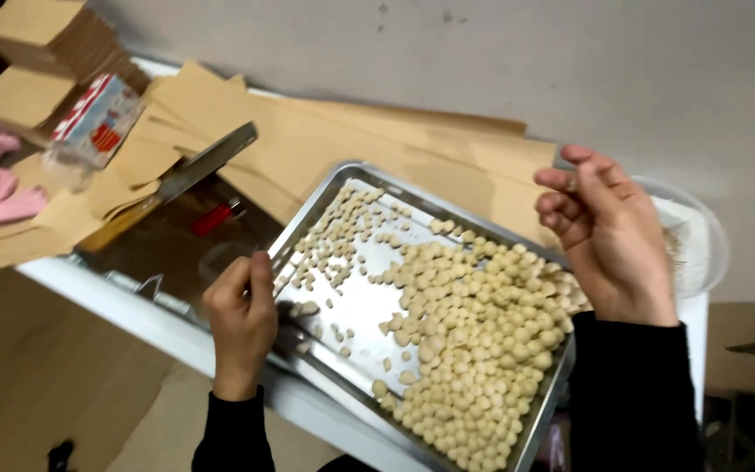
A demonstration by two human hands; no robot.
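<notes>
head view: left hand pinching one tray; right hand curled, holding nothing.

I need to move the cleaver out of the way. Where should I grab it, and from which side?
Grip the wooden handle of the steel-bladed cleaver, coming from the near, lower-left end. The cleaver lies flat on the brown paper sheets, blade pointing up and right, so the handle end points toward the table's near edge, probably keeping fingers off the blade.
</notes>
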